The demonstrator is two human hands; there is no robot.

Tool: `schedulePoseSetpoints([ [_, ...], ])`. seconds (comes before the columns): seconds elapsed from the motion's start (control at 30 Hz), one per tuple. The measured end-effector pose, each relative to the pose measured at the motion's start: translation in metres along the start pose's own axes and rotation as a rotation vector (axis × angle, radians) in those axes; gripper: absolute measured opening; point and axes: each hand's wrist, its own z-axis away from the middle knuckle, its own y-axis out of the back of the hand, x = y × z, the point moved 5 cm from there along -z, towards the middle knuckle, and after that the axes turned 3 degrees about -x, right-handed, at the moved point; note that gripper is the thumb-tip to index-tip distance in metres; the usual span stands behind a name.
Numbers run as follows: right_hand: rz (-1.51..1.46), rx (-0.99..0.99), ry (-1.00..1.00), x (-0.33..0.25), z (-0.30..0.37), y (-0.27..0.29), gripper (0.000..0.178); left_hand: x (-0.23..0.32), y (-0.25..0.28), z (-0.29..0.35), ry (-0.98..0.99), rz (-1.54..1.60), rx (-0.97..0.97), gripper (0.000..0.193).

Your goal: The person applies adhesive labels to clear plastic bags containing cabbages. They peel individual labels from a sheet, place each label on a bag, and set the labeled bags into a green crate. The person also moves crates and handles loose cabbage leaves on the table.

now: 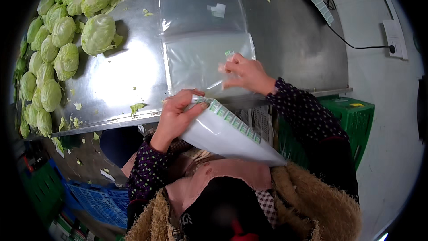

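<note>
The label sheet (220, 134) is gripped at its upper left corner by the left hand (177, 110), the thumb pressed on top and the fingers largely hidden beneath. The right hand (244, 73) is blurred; its fingers are curled and the thumb is set apart from them, so no firm pinch is seen, though whether anything clings to the fingertips cannot be told.

Just above the right hand, at the centre of the frame, a small green label (229, 53) is seen over the lower clear bag (189, 64); whether it is fully stuck down cannot be made out. The sheet is held tilted below the bag, with a row of green-and-white labels along its upper edge.

The labelling of the bag is judged to be in hand. For the next move, a flat press on the label would be called for, or another label to be peeled while the sheet is kept steady.

Further out, an upper clear bag (200, 6) is laid on the steel table (294, 40). Cabbages (98, 35) are heaped at upper left, and a green crate (363, 122) is placed at right.
</note>
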Motion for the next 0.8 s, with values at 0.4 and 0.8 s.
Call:
schedulePoseSetpoints([
  [0.4, -0.480, -0.250, -0.265, 0.039, -0.030, -0.002, 0.024, 0.017, -0.003, -0.005, -0.088, -0.143, -0.051, 0.015],
  [0.8, -0.298, -0.254, -0.267, 0.032, -0.037, 0.005, 0.026, -0.010, -0.013, -0.034, -0.084, -0.225, -0.057, 0.021],
])
